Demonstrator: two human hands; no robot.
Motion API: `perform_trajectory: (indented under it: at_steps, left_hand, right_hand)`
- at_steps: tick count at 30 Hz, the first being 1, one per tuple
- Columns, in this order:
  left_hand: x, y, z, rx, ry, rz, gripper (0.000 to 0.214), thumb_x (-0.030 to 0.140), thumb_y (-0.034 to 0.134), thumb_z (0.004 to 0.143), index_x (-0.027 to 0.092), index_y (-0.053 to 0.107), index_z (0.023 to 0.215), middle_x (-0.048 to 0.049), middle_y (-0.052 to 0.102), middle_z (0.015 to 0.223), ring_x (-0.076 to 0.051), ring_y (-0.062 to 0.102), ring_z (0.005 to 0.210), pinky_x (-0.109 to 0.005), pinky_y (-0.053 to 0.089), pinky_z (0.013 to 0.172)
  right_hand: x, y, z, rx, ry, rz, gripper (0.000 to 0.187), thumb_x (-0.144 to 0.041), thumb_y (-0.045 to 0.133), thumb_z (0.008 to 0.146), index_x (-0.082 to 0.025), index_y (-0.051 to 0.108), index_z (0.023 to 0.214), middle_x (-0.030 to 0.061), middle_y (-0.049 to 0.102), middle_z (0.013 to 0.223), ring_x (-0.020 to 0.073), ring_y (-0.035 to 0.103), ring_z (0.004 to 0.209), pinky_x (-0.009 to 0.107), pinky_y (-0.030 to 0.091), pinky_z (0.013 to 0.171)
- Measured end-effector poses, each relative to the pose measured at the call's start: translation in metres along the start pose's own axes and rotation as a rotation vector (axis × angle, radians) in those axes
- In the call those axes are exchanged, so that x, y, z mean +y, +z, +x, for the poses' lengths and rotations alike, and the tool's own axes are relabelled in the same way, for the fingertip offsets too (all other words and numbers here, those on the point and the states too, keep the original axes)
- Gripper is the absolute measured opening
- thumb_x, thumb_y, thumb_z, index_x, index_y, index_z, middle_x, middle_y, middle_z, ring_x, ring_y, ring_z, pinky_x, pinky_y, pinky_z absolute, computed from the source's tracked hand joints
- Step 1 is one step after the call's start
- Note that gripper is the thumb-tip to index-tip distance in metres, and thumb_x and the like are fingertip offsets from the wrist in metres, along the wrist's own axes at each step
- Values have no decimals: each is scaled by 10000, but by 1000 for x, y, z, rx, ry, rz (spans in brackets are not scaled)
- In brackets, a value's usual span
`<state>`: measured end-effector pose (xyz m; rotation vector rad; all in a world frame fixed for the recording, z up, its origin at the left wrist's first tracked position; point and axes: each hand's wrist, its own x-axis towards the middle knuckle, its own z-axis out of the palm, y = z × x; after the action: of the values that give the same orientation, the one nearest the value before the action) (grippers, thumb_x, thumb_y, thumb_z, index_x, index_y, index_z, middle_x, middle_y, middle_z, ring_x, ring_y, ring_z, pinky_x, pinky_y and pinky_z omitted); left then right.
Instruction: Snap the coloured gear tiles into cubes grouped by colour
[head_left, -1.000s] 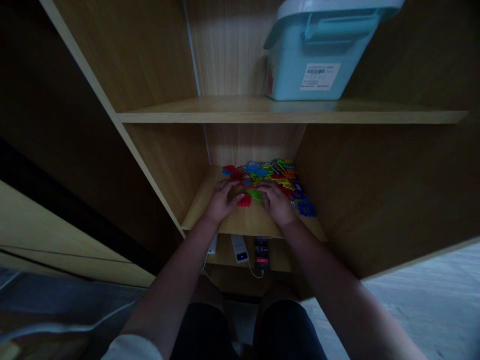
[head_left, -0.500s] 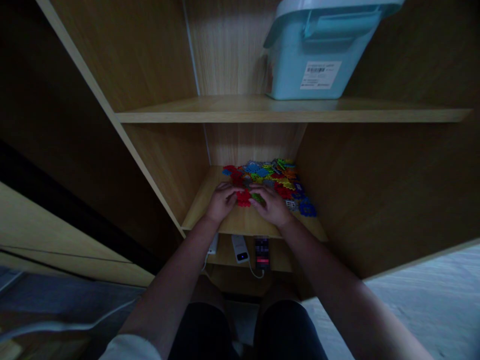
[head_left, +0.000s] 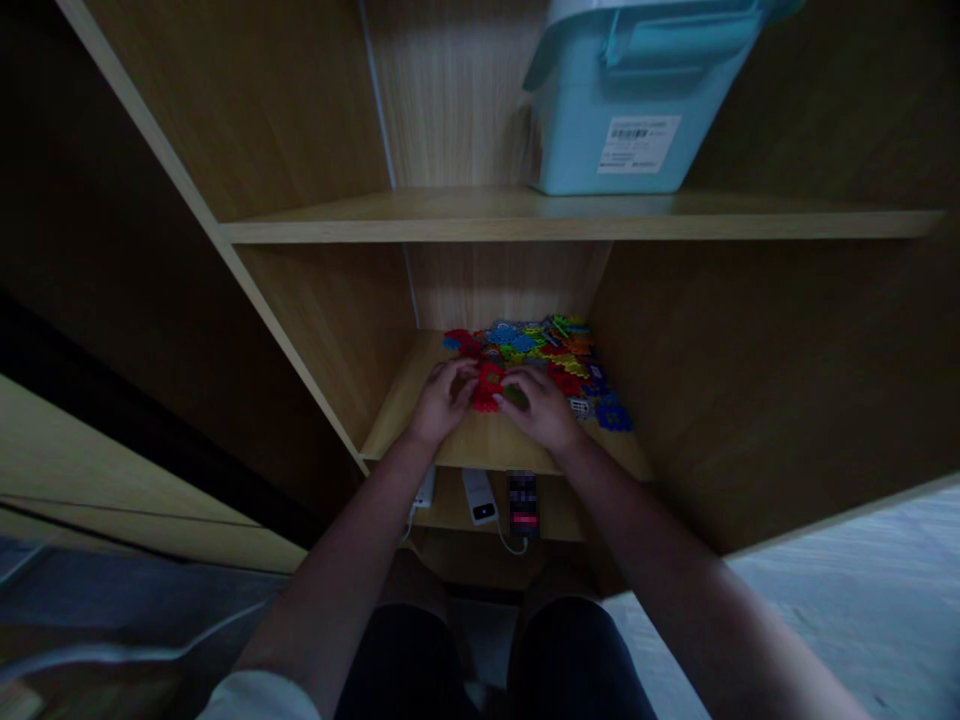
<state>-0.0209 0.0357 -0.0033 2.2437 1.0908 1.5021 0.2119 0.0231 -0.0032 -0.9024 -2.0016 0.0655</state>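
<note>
A heap of small coloured plastic toy pieces point(head_left: 551, 352) lies on the lower wooden shelf point(head_left: 420, 420) of a cabinet. My left hand point(head_left: 441, 402) is curled round a red toothed piece point(head_left: 489, 386) at the heap's near edge. My right hand point(head_left: 541, 408) meets it from the right, fingers bent on a green piece point(head_left: 515, 394) that touches the red one. Both forearms reach in from below.
A pale blue lidded plastic bin point(head_left: 630, 100) with a white label stands on the upper shelf point(head_left: 480, 215). Below the lower shelf lie a white power bank point(head_left: 480, 497), a phone point(head_left: 523, 505) and a cable. The cabinet's side walls close in left and right.
My hands have drawn together from flat over the pieces to gripping a red and a green piece, and the red piece is now lifted slightly and tilted up.
</note>
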Motion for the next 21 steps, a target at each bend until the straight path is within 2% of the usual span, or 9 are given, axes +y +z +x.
perform_trajectory:
  at_steps: [3,7,13,17,21]
  left_hand:
    - [3,0,1,-33,13,12,288,307,718,999,295,739,1286,-62,796,1111,-265,716,1087,-474,553,1043]
    - [6,-1,2,-68,10,10,142,318,727,989,301,804,1107,-46,804,998,-266,715,1005,-470,565,989]
    - [1,-1,0,-4,-73,-57,181,257,673,987,260,774,1138,-66,789,1099,-235,738,1031,-423,594,961]
    - [-5,2,0,-26,-116,-144,158,320,679,1004,247,755,1121,-59,808,1091,-217,761,1018,-398,604,964]
    - [-8,5,0,-67,-136,-227,146,325,671,1000,228,727,1093,-58,809,1054,-203,768,976,-362,611,910]
  right_hand:
    - [1,0,-1,31,34,-59,163,-382,678,1037,-254,683,1138,126,680,1242,283,678,1201,451,580,1066]
    - [0,0,-2,-28,27,-67,182,-406,678,1042,-268,684,1161,114,665,1246,280,688,1168,438,592,1026]
    - [-2,-1,0,-96,-62,56,160,-317,612,1080,-279,696,1211,89,699,1209,245,706,1141,423,594,1015]
    - [1,-3,0,-45,-22,79,169,-330,636,1065,-283,697,1215,119,648,1383,259,662,1309,478,553,1124]
    - [2,-4,1,-61,-18,137,163,-325,637,1067,-282,696,1212,120,605,1546,255,610,1429,512,504,1197]
